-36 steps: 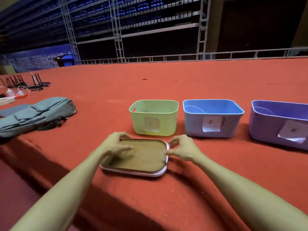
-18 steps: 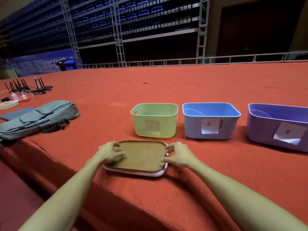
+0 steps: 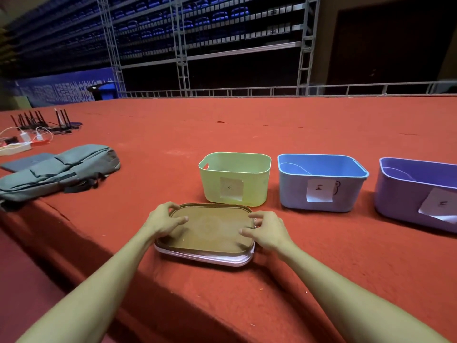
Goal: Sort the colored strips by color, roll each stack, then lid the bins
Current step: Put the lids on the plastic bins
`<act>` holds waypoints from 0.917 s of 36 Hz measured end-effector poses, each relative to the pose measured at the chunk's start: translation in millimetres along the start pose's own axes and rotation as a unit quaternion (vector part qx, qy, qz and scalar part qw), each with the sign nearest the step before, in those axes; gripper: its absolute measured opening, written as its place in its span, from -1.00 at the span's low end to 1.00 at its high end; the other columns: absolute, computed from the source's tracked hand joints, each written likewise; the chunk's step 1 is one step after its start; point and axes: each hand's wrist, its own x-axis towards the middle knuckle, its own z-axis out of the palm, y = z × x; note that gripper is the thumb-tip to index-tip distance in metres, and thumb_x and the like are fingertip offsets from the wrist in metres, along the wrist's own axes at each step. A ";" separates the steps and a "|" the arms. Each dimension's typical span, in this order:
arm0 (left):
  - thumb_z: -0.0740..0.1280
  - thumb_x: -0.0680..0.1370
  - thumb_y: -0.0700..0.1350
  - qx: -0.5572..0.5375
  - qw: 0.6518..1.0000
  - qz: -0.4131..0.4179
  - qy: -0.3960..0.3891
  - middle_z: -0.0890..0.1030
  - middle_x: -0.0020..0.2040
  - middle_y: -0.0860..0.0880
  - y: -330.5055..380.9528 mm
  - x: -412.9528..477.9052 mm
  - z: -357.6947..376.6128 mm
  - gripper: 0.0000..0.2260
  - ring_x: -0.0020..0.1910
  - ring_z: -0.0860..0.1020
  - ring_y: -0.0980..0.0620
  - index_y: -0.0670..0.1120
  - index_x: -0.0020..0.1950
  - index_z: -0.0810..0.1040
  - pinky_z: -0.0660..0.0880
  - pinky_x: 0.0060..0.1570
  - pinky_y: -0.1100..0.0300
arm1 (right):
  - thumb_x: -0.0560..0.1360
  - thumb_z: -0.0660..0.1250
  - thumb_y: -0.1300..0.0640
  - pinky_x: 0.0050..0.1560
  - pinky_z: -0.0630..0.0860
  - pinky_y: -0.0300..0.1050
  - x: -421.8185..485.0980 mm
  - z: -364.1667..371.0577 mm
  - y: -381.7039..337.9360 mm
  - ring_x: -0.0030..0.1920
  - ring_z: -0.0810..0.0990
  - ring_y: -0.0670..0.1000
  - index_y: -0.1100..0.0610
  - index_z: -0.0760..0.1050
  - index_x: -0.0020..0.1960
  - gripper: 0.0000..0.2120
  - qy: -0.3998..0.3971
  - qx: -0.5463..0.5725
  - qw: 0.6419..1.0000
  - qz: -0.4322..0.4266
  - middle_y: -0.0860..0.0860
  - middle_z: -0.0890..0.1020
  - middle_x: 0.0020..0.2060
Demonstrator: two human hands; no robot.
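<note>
A stack of brown-topped lids (image 3: pixel 210 231) lies flat on the red carpet near the platform edge. My left hand (image 3: pixel 164 220) grips the stack's left edge, thumb on top and fingers curled over the far left corner. My right hand (image 3: pixel 267 230) grips the right edge the same way. Behind the lids stand three open bins, each with a paper label: a green bin (image 3: pixel 235 179), a blue bin (image 3: pixel 321 183) and a purple bin (image 3: pixel 418 191). No coloured strips show from this angle.
A grey backpack (image 3: pixel 59 169) lies at the left beside a flat dark case (image 3: pixel 27 160). Further back left are a power strip with chargers (image 3: pixel 17 144) and black antenna devices (image 3: pixel 47 120). The platform edge drops off just in front of the lids.
Both hands have slid along the lid stack's sides and their fingers now curl over its edges. The stack stays on the carpet in front of the green bin.
</note>
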 end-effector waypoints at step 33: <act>0.56 0.30 -0.26 -0.247 0.946 0.209 -0.014 0.54 0.27 -0.09 129.8 84.4 -49.6 -0.38 0.15 0.55 0.07 -0.25 0.33 0.47 0.47 0.09 0.32 | -0.10 0.62 -0.22 0.10 0.57 0.12 111.0 -152.6 -31.4 -0.16 0.57 -0.03 0.11 0.55 -0.20 -0.38 0.090 0.115 0.976 -0.161 0.14 0.65 -0.17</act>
